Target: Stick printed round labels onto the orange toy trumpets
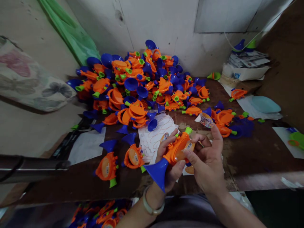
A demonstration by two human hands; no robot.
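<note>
My left hand (pixel 171 171), with a pale bangle at the wrist, is closed around an orange toy trumpet (pixel 174 148). The trumpet's blue bell points down and left, its green mouthpiece up and right. At its flat side, my right hand (pixel 206 161) pinches an orange sticker with a barcode (pixel 189 146) between thumb and fingers. The sticker partly overlaps the trumpet; how much of it adheres I cannot tell. A second sticker, with a printed picture (pixel 205 120), shows at the tip of my raised right index finger. Two trumpets with barcode stickers (pixel 106 167) (pixel 133 156) lie to the left.
A large heap of toy trumpets (pixel 140 79) leans against the wall. Sticker sheets (pixel 155 134) lie under and behind my hands. To the right are more trumpets (pixel 224 118), a light-blue dish (pixel 266 104) and a paper stack (pixel 248 60). A dark pipe (pixel 33 167) juts in from the left.
</note>
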